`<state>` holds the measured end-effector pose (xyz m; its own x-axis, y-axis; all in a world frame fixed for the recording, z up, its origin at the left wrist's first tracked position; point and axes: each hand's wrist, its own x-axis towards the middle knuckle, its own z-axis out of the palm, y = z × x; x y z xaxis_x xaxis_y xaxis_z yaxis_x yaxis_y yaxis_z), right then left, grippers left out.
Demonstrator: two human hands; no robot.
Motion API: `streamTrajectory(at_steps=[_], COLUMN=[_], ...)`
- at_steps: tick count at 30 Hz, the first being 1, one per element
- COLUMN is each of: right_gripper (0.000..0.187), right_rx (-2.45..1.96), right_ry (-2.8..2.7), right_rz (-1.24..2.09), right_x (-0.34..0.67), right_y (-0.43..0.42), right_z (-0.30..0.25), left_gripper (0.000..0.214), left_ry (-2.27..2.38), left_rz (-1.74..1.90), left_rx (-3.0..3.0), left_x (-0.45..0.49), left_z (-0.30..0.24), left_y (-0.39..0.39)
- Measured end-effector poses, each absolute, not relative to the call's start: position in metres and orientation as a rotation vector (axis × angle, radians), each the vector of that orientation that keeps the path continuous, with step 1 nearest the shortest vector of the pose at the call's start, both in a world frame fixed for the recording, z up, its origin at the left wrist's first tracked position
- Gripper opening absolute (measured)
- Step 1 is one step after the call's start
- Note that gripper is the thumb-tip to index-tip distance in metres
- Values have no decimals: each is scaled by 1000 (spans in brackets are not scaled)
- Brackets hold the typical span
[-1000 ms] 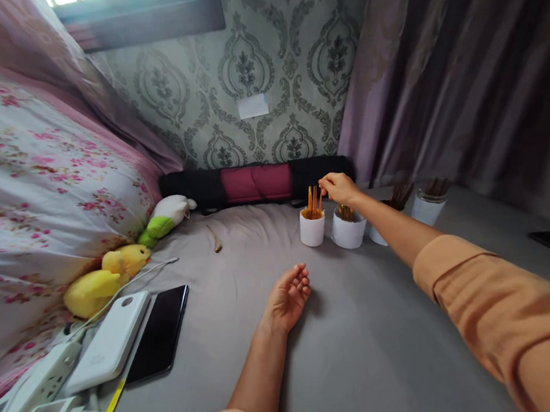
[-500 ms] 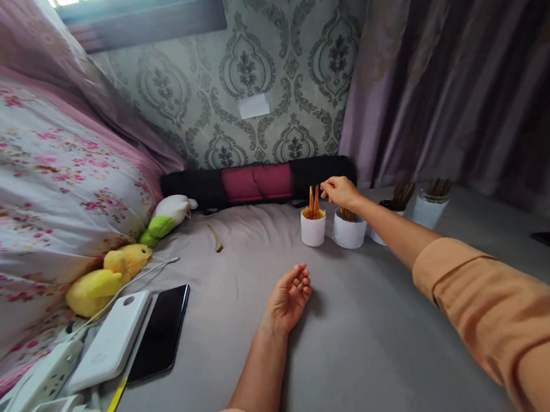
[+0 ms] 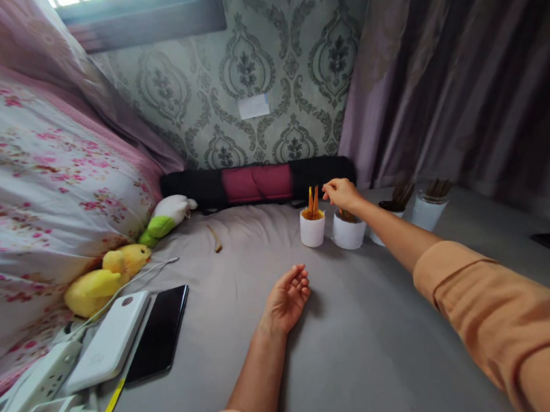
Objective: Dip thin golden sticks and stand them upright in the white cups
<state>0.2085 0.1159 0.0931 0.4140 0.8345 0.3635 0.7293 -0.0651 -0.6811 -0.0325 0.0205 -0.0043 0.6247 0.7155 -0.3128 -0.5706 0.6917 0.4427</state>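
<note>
My right hand (image 3: 343,193) reaches out to a row of small white cups at the far end of the grey sheet. Its fingertips are pinched together just right of the orange sticks (image 3: 313,202) that stand in the left cup (image 3: 312,229), and I see nothing between them. The hand hovers over the second cup (image 3: 348,231), which holds brown sticks. My left hand (image 3: 287,300) rests on the sheet in the middle, fingers loosely curled and apart, holding nothing.
Two more cups with dark sticks (image 3: 426,208) stand further right. A loose stick (image 3: 216,238) lies on the sheet. At the left are a black phone (image 3: 159,335), a white power bank (image 3: 110,342), a power strip (image 3: 33,384), plush toys (image 3: 106,278) and a flowered pillow (image 3: 32,185). A black-and-red roll (image 3: 256,183) lies along the wall.
My right hand has drawn slightly right and away from the orange sticks it was touching; the sticks stay in the left cup. My left hand has not moved.
</note>
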Motion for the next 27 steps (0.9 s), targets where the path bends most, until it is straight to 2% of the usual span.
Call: streamTrajectory(at_steps=[9,21,27], right_gripper=[27,28,27], right_rx=[-1759,-1336,-1296], right_ry=[-1171,-914,-860], right_rz=[91,519,672], right_x=[213,171,153], right_y=[114,61,33], right_z=[89,94,78], left_gripper=[11,10,10], left_ry=[487,491,482], left_rz=[751,748,758], left_rx=[313,313,317], left_x=[-32,-33,-33], left_z=[-5,-5,-6], left_y=[21,21,21])
